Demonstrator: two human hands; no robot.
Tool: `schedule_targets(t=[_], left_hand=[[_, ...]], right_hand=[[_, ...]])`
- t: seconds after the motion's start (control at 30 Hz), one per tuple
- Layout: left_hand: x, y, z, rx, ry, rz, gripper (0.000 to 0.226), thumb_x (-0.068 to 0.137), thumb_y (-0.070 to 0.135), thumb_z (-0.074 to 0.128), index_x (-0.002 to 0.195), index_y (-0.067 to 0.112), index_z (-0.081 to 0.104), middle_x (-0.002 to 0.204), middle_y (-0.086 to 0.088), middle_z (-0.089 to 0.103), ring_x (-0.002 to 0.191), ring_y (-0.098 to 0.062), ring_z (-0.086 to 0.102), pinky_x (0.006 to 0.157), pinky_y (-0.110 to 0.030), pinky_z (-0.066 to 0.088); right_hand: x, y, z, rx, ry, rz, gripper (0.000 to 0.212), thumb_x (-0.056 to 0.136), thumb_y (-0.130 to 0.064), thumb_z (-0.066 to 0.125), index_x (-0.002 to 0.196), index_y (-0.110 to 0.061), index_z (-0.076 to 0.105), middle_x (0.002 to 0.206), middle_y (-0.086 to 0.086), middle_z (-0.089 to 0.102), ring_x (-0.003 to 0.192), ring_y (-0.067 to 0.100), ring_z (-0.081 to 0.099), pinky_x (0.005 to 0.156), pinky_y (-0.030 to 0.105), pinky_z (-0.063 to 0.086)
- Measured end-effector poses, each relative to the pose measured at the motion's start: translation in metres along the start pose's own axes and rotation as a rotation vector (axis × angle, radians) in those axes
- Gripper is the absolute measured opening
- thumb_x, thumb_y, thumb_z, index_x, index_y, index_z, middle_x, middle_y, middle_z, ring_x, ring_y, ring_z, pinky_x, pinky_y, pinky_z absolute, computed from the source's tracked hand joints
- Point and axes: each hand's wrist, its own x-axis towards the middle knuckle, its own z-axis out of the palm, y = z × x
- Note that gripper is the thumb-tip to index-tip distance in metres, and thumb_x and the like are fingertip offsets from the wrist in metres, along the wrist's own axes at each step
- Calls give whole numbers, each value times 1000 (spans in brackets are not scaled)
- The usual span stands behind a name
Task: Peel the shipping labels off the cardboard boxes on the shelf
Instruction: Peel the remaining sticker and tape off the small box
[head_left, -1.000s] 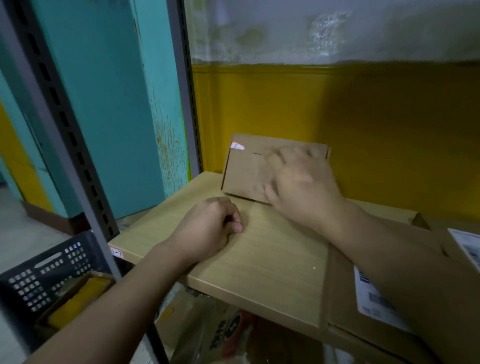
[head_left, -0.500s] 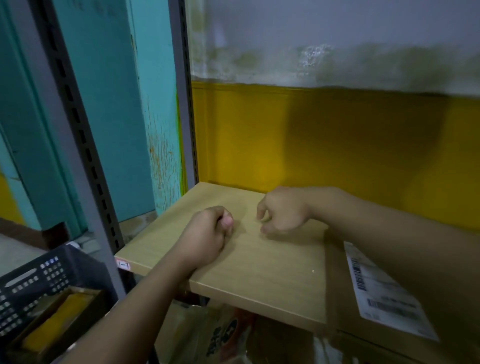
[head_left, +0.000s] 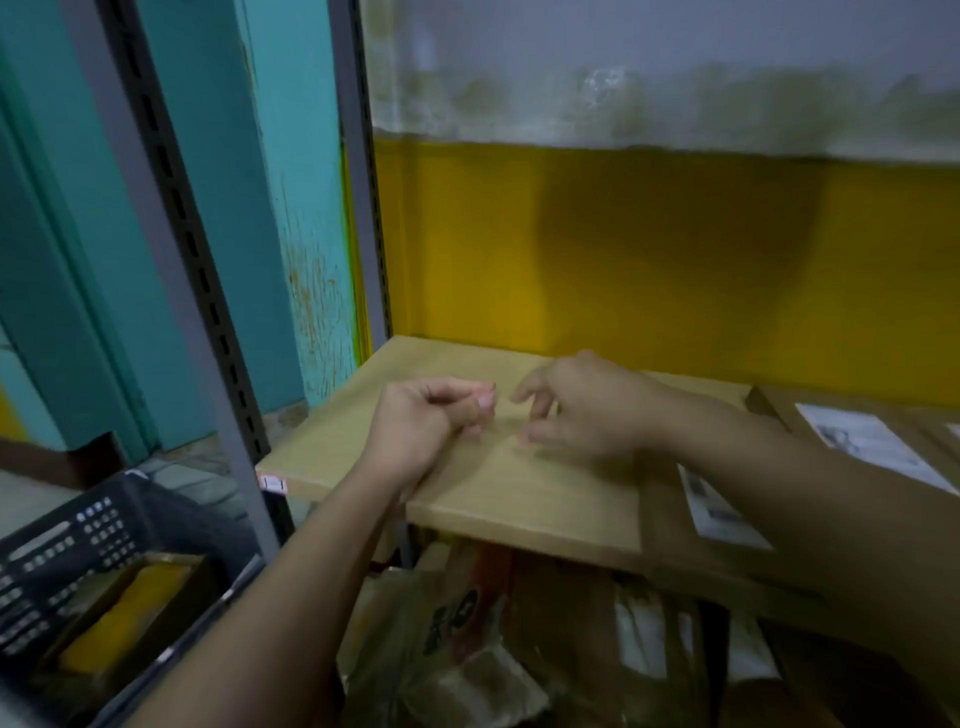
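Since half a second ago the right hand (head_left: 582, 410) has uncurled: its fingers are now loose and spread, holding nothing, above the shelf (head_left: 519, 499). The left hand (head_left: 421, 426), just beside it, is a closed fist with nothing visible inside. Cardboard boxes (head_left: 670, 540) lie to the right, shipping labels (head_left: 719, 512) still on them.

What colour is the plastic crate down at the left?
Black crate, its wall perforated with small grid holes; head view.
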Motion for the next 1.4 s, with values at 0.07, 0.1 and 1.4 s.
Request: schedule_targets(t=[0.07, 0.1, 1.4], left_hand=[[-12, 9, 8, -88, -43, 20, 12, 80, 3, 72, 92, 5, 74, 86, -12, 75, 82, -18, 70, 81, -29, 57], [-18, 14, 11, -121, -72, 38, 12, 81, 1, 70, 92, 3, 72, 84, -13, 75, 80, -19, 71, 79, -28, 58], [-221, -16, 305, -76, -852, 112, 12, 86, 6, 69, 91, 14, 75, 89, -6, 76, 91, -22, 71, 87, -40, 56]], right_hand=[[-13, -5, 2, 107, 167, 33, 35, 89, -34, 65, 121, -22, 64, 104, -6, 71, 99, 13, 63, 78, 23, 42], [-21, -6, 4, 159, 261, 41, 27, 88, -31, 66, 113, -22, 69, 97, -5, 72, 94, 14, 64, 77, 24, 44], [-396, 43, 111, 1570, 1302, 935, 8, 81, 2, 69, 88, -1, 67, 83, 15, 72, 78, 23, 71, 71, 31, 60]])
